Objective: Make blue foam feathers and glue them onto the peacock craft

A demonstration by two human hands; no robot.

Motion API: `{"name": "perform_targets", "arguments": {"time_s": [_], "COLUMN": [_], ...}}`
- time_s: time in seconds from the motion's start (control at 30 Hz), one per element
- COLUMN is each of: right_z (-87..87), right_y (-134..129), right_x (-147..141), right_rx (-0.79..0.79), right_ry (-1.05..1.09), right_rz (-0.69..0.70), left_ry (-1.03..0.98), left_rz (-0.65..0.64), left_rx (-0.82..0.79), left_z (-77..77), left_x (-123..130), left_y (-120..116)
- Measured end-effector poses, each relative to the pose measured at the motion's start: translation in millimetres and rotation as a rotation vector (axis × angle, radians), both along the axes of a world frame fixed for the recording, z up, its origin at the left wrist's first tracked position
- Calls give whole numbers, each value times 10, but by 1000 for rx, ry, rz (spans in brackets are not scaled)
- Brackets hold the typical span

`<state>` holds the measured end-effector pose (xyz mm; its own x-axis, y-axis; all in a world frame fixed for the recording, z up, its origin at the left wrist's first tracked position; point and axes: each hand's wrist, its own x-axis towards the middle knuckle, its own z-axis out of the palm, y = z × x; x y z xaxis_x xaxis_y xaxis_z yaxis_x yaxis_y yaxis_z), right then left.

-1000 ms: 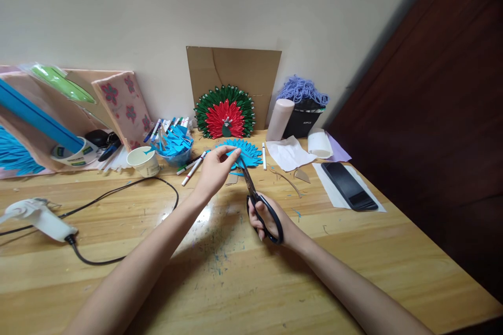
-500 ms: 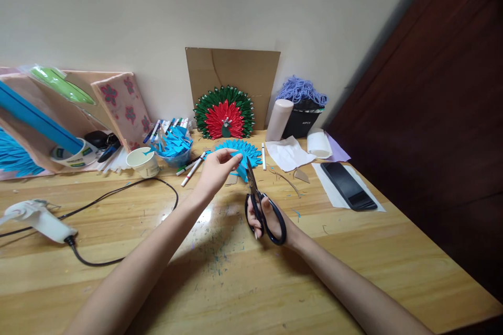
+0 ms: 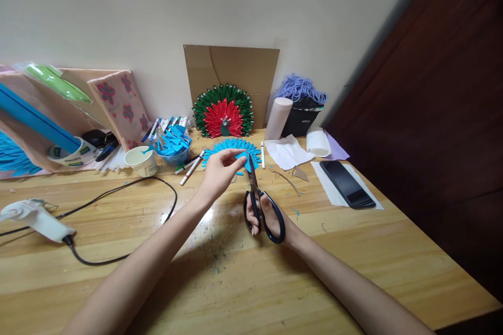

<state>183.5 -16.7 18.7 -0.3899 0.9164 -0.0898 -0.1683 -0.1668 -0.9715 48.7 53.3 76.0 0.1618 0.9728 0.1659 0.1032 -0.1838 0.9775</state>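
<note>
My left hand (image 3: 220,171) pinches a small piece of blue paper (image 3: 247,160) between thumb and fingers. My right hand (image 3: 271,215) is wrapped round the black handles of a pair of scissors (image 3: 252,182), whose blades point up and away from me. The blade tips are at the blue paper, just right of my left fingertips; whether they are closed on it I cannot tell. Behind my left hand a fan of blue paper petals (image 3: 231,144) lies on the table, partly hidden. Beyond it stands a red and green peacock fan (image 3: 223,115) against a cardboard sheet (image 3: 236,65).
Left: a white glue gun (image 3: 39,222) with a black cable, a paper cup (image 3: 140,162), a bowl of blue strips (image 3: 175,149) and several markers (image 3: 192,168). Right: a phone (image 3: 346,183) on white paper, a white roll (image 3: 318,142), a pale cylinder (image 3: 279,118) and purple yarn (image 3: 301,88).
The blue paper in my left hand has turned and now sits closer against the scissor blades. The hanging part seen below my fingers before no longer shows. My right hand stays on the scissors.
</note>
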Motion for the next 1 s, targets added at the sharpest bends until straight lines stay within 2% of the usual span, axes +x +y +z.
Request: {"name": "perform_targets", "arguments": {"time_s": [0.23, 0.53, 1.0], "right_z": [-12, 65, -29], "right_y": [-2, -48, -20], "right_x": [-16, -7, -16], "right_rx": [30, 27, 19], "right_ry": [48, -10, 58], "right_rz": [-35, -19, -85], "left_ry": [-11, -50, -38], "left_rz": [-7, -3, -4], "left_rx": [4, -7, -16], "left_z": [17, 31, 59], "left_x": [12, 40, 29], "left_y": [-15, -49, -46]}}
